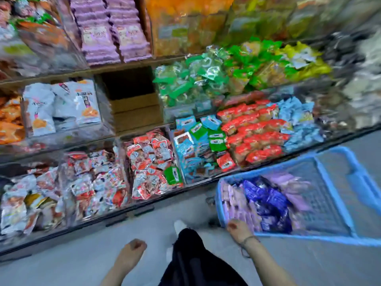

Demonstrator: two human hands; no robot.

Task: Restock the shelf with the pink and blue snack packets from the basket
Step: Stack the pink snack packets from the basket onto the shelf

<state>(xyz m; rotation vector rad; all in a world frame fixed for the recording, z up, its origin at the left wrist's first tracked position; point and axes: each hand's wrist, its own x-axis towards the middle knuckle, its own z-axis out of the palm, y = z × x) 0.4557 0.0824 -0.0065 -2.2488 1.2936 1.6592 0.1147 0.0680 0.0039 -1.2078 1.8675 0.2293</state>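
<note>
Lilac-pink foil snack packets [237,201] stand in a row just beyond the right hand's fingers [232,223], which point down over the near corner of the blue plastic mesh basket [319,239]. Motion blur hides whether those fingers touch or grip a packet; I cannot tell. The right hand [239,228] wears a thin dark cord bracelet [248,240] at the wrist.

The left hand [132,251] hangs over the grey floor [82,254] with its fingers curled into a fist, holding nothing.

Between the two arms are a black trouser leg [191,256] and a white shoe [179,225].

Inside the basket, glossy dark blue snack packets [268,201] lie heaped beside the pink row, with more pink ones behind them against the mesh. The basket sits on the floor to the right, near the foot of the tiered wooden shelf [123,67].

In the shelf's middle tier, one dark compartment [127,85] shows only a brown cardboard liner [134,108]. Directly above it, on the upper tier, matching pink packets [115,34] are stacked in two neat columns. The other compartments hold green, red, light blue and white packets.
</note>
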